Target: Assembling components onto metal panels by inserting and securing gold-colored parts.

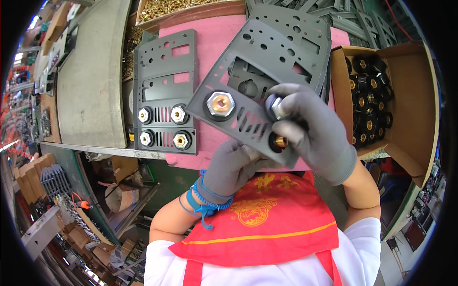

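Observation:
My gloved left hand [234, 164] grips the near edge of a dark grey metal panel [238, 57] full of holes and slots, holding it tilted above the pink table mat. A large silver hex nut on a brass fitting [220, 103] sits at the panel's left corner. Between the thumb and fingers of my gloved right hand [317, 128] is a silver hex nut [275, 106], just above a bare brass threaded fitting [280, 141] in the panel. Two more panels [164, 90] with several nutted fittings lie on the left.
More grey panels [305, 24] are stacked behind the held one. An open cardboard box [410, 95] on the right holds several black fittings with brass centres. A tray [191, 9] of small brass parts stands at the back. The pink mat [214, 52] covers the table.

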A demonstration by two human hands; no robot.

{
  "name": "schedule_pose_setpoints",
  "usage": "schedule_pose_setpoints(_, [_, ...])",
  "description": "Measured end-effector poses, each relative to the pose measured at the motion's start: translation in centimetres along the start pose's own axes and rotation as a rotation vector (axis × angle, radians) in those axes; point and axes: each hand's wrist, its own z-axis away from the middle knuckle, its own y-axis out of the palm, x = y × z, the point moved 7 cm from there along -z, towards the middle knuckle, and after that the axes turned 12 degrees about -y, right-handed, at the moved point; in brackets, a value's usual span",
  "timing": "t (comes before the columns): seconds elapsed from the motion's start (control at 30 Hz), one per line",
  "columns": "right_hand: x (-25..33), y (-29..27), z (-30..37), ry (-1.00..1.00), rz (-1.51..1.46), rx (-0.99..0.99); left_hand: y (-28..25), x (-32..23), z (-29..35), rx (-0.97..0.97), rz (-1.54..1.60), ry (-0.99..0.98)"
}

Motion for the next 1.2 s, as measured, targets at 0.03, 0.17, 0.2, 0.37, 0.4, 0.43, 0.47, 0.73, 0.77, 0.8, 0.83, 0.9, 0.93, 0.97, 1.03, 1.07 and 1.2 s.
schedule_pose_setpoints(0.03, [0.0,-0.1,-0.1,0.003,-0.001,-0.012,0.2,0.1,-0.4,0.087,0.004,-0.036])
schedule_pose_setpoints(0.17, [-1.4,-1.2,0.4,0.165,-0.049,-0.143,0.4,0.4,-1.0,0.407,0.101,-0.105])
schedule_pose_setpoints(0.2, [-1.6,-1.2,0.5,0.166,-0.049,-0.141,0.2,0.5,-1.0,0.394,0.073,-0.112])
schedule_pose_setpoints(0.37, [-1.7,-1.0,0.7,0.094,-0.009,-0.187,-0.2,1.0,-1.4,0.358,0.047,-0.111])
schedule_pose_setpoints(0.4, [-1.8,-0.9,0.7,0.094,-0.011,-0.187,-0.4,1.1,-1.5,0.360,0.026,-0.111])
schedule_pose_setpoints(0.43, [-1.7,-0.9,0.7,0.071,0.003,-0.177,-0.5,1.1,-1.5,0.362,0.005,-0.112])
schedule_pose_setpoints(0.47, [-1.6,-0.9,0.6,0.048,0.018,-0.168,-0.3,1.3,-1.5,0.362,0.005,-0.114])
schedule_pose_setpoints(0.73, [-1.4,-0.8,0.3,0.062,0.048,-0.151,-0.2,1.1,-2.0,0.411,0.146,-0.136])
schedule_pose_setpoints(0.77, [-1.4,-1.0,0.4,0.113,0.027,-0.139,0.1,1.0,-1.7,0.411,0.147,-0.134])
schedule_pose_setpoints(0.8, [-1.2,-1.4,0.3,0.114,0.027,-0.140,0.3,0.7,-1.3,0.297,-0.016,-0.091])
schedule_pose_setpoints(0.83, [-1.3,-1.3,0.3,0.167,-0.132,-0.099,0.3,0.1,-1.0,0.182,-0.177,-0.045])
schedule_pose_setpoints(0.9, [-0.8,-1.4,0.3,0.074,-0.217,0.108,1.0,-0.8,-0.2,0.173,-0.171,-0.077])
schedule_pose_setpoints(0.93, [-0.8,-1.9,0.3,0.074,-0.217,0.106,1.1,-0.8,0.0,0.166,-0.165,-0.109])
schedule_pose_setpoints(0.97, [-0.2,-1.7,0.2,-0.019,-0.080,0.213,1.0,-0.8,-0.1,0.166,-0.166,-0.110])
schedule_pose_setpoints(1.03, [0.4,-1.3,0.4,-0.142,0.123,0.357,0.8,-0.7,-0.4,0.203,-0.168,-0.096])
schedule_pose_setpoints(1.07, [0.8,-1.3,0.4,-0.142,0.121,0.357,1.0,-0.6,-0.5,0.201,-0.168,-0.096])
schedule_pose_setpoints(1.2, [1.9,-1.8,0.1,-0.256,0.291,0.296,0.5,-0.4,-1.4,0.123,-0.084,0.015])
